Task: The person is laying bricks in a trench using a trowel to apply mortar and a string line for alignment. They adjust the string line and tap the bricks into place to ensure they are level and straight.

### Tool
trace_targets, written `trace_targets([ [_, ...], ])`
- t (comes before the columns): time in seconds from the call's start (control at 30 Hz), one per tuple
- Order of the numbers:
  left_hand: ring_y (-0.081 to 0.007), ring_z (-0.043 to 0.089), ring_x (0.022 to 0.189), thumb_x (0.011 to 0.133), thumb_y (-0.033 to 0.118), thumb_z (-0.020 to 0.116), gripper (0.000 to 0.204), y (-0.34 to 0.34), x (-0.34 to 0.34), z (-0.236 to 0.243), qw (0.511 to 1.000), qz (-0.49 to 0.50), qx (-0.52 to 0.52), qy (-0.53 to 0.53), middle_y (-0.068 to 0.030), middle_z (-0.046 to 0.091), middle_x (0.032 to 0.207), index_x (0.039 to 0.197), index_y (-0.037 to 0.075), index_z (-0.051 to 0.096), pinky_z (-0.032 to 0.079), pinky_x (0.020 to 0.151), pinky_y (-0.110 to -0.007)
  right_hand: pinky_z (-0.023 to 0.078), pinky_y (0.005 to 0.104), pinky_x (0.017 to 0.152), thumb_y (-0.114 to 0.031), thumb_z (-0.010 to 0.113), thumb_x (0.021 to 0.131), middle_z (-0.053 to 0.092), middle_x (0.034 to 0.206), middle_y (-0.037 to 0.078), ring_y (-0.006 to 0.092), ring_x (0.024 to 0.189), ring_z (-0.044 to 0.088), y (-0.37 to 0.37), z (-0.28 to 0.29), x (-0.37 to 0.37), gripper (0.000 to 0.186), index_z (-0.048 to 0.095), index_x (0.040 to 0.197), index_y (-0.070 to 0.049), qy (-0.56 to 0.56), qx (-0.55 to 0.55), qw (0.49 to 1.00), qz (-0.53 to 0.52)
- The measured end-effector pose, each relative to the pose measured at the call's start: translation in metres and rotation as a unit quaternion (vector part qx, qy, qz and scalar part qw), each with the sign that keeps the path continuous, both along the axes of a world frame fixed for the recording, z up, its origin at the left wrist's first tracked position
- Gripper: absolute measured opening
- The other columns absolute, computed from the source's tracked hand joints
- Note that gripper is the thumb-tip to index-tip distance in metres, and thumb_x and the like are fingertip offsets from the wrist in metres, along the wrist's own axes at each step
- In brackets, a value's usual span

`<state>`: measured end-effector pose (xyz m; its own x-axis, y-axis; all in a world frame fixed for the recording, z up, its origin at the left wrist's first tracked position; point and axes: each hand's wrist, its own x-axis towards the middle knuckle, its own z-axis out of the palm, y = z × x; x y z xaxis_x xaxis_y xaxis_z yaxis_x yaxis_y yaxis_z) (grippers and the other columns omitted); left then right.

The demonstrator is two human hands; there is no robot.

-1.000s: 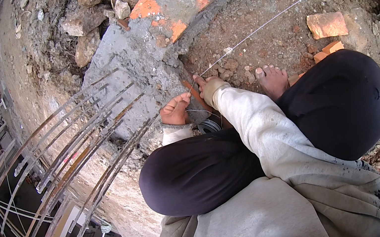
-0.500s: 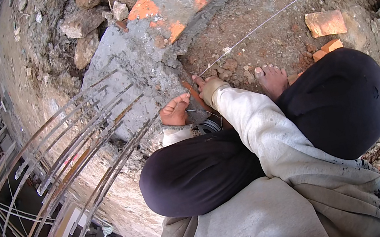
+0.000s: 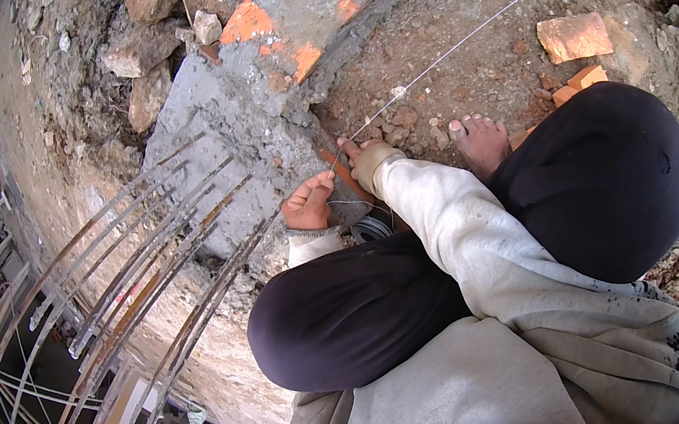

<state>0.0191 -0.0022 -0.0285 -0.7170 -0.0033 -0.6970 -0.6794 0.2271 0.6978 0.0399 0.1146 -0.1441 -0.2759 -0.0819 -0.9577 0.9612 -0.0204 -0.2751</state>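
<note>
A thin white string [image 3: 456,47] runs taut from the far right down to my two hands. My left hand [image 3: 308,203] is closed, pinching the string between thumb and fingertips. Just right of it, my right hand [image 3: 371,162] is closed around the string near an upright orange brick [image 3: 344,172], its index finger stretched along the line; its other fingers are partly hidden. From my left hand a loose loop of string curves toward a dark spool [image 3: 372,227], partly covered by my knee.
Grey mortar [image 3: 219,111] covers a footing with orange bricks [image 3: 246,21] bedded in it. Bent steel bars [image 3: 137,237] reach across at left, close to my left hand. Rocks [image 3: 142,52] lie at the far left. A loose brick [image 3: 574,38] and brick pieces lie beyond my bare foot [image 3: 482,143].
The whole view has shifted slightly, so things sit a little further left and up. Both hands keep nearly the same pose at the string.
</note>
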Motion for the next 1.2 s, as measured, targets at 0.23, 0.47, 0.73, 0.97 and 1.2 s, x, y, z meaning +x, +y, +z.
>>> trace_targets([
  [0.23,0.0006,0.032,0.039,0.077,0.003,0.058,0.016,0.000,0.002,-0.003,0.999,0.005,0.023,0.027,0.0007,0.060,0.067,0.090,-0.003,0.064,0.020,0.037,-0.017,0.044,0.0317,0.068,-0.055,0.044,0.083,0.059,0.068,0.006,0.0201,0.063,0.057,-0.002,-0.006,-0.001,0.053,0.058,0.083,-0.004,-0.043,-0.043,0.997,-0.051],
  [0.47,0.0004,0.031,0.038,0.077,0.004,0.058,0.016,0.000,0.001,-0.002,1.000,-0.007,0.016,0.018,0.0019,0.059,0.066,0.090,-0.002,0.064,0.020,0.036,-0.017,0.042,0.0309,0.076,-0.044,0.042,0.087,0.058,0.079,0.004,0.0198,0.075,0.057,-0.008,-0.021,0.013,0.042,0.056,0.096,-0.006,0.151,0.070,0.972,0.163],
  [0.73,0.0000,0.030,0.038,0.077,0.005,0.057,0.015,-0.003,0.001,-0.002,1.000,-0.010,0.010,0.016,0.0028,0.058,0.065,0.089,-0.002,0.064,0.020,0.036,-0.017,0.043,0.0323,0.075,-0.048,0.043,0.085,0.059,0.081,0.007,0.0205,0.075,0.058,0.005,0.004,-0.005,0.046,0.056,0.102,-0.007,-0.031,-0.039,0.998,0.038],
  [0.97,0.0003,0.029,0.037,0.077,0.005,0.057,0.015,0.000,0.000,0.002,1.000,0.006,-0.010,-0.003,0.0014,0.059,0.064,0.088,-0.001,0.064,0.019,0.035,-0.018,0.044,0.0328,0.065,-0.061,0.041,0.081,0.061,0.066,0.009,0.0219,0.063,0.058,-0.003,-0.004,0.001,0.061,0.059,0.080,-0.002,-0.005,0.002,1.000,-0.010],
  [1.2,-0.0001,0.031,0.039,0.076,0.003,0.056,0.015,-0.002,0.000,-0.002,1.000,0.018,0.008,-0.011,0.0020,0.058,0.064,0.087,-0.001,0.065,0.020,0.037,-0.017,0.044,0.0322,0.067,-0.060,0.041,0.081,0.061,0.066,0.009,0.0208,0.063,0.059,-0.006,-0.009,0.006,0.060,0.059,0.079,-0.003,0.056,0.046,0.997,0.025],
])
